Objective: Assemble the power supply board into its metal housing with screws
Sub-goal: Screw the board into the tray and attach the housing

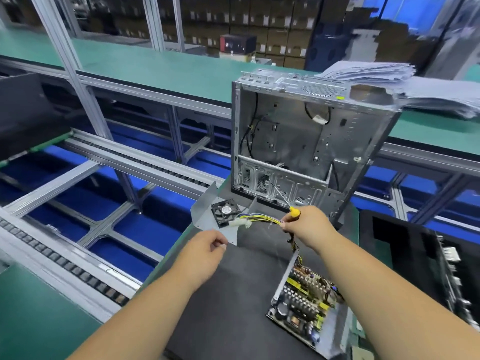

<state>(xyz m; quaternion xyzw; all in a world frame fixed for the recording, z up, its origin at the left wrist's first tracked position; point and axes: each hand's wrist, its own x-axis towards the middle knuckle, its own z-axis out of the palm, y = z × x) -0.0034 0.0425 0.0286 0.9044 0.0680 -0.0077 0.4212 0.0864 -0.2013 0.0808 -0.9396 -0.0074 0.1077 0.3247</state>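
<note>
Reaching toward the near edge of the bent metal cover (207,216), the left hand (207,246) pinches that edge with curled fingers, probably to steady or turn it. A small black fan (225,210) is fixed to the cover, which sits open on the dark mat (233,294), so its inside faces the person. Next comes the right hand (306,226), which grips 2 things together: a screwdriver (284,197) with a yellow handle, its shaft aimed away, and the bundle of yellow and black wires (259,219). Holding the wires up likely keeps them out of the way while the tool stays ready. Those wires run down to the power supply board (306,294), lying in its metal tray (335,331) at the mat's near right corner. Behind stands an open computer case (306,141), not part of this job.
</note>
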